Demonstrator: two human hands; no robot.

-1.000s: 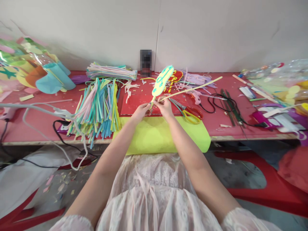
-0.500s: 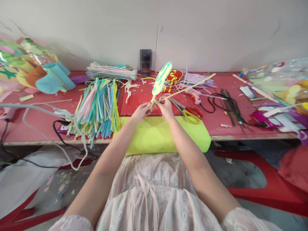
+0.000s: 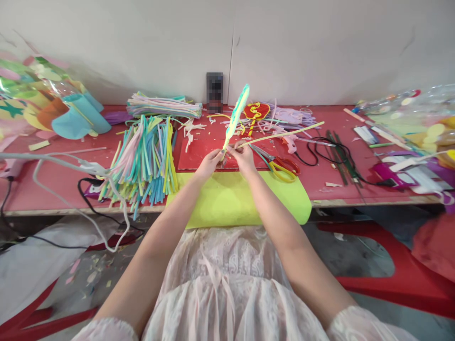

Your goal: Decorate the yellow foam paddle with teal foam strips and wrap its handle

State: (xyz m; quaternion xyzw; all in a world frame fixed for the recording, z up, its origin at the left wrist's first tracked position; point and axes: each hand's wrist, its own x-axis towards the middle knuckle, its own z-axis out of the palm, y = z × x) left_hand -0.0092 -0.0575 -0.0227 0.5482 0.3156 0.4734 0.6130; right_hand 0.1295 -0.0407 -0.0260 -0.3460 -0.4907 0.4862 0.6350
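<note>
Above the red board point(image 3: 190, 158), my left hand point(image 3: 212, 163) is closed on the lower stem of a yellow-and-turquoise craft piece point(image 3: 236, 116), which stands tilted and nearly edge-on. Right beside it, my right hand point(image 3: 243, 154) pinches a pale yellow pipe cleaner point(image 3: 284, 135) near the stem. The pipe cleaner's free end reaches out to the right. My fingertips meet at the stem, and the exact join is hidden. Scissors point(image 3: 282, 168) with red and yellow handles lie just right of my right hand. Under my forearms spreads a lime-green sheet point(image 3: 231, 201) over the table edge.
Pastel pipe cleaners point(image 3: 142, 161) are heaped on the left. A red-and-yellow craft piece point(image 3: 256, 113) lies behind my hands. To the right are a pink glue gun point(image 3: 289, 142), a black cord point(image 3: 313, 154) and green-handled tools point(image 3: 343, 163). A white cable point(image 3: 122, 208) hangs at the left.
The yellow-and-turquoise piece has turned from showing its broad face to nearly edge-on. The pipe cleaner's free end has dropped and moved slightly right. Both hands stay in nearly the same place.
</note>
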